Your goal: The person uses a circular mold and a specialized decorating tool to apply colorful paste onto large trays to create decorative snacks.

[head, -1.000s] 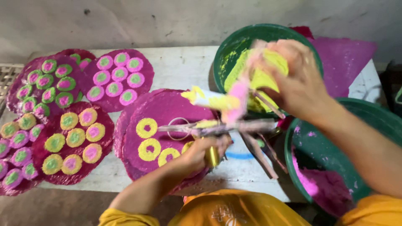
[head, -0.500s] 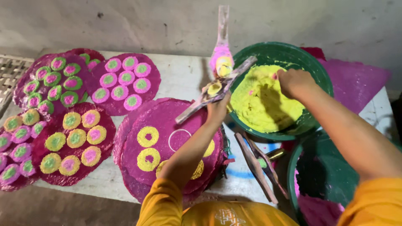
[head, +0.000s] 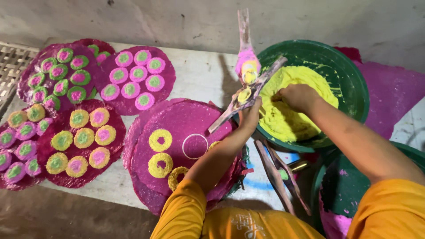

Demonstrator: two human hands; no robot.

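Two hands work at the far right of the counter (head: pixel 199 79): our left hand (head: pixel 251 116) is closed around a crossed pair of flat wooden mould sticks (head: pixel 248 90), one stick running from lower left to upper right over the rim of the green basin (head: pixel 354 84), the other standing nearly upright. Our right hand (head: pixel 297 96) lies just right of the sticks, fingers curled down into the yellow paste (head: pixel 301 79) inside the basin; we cannot tell how much it grips. Both forearms reach forward, the left raised above the magenta sheet (head: pixel 181 119) carrying yellow rings (head: pixel 160 140).
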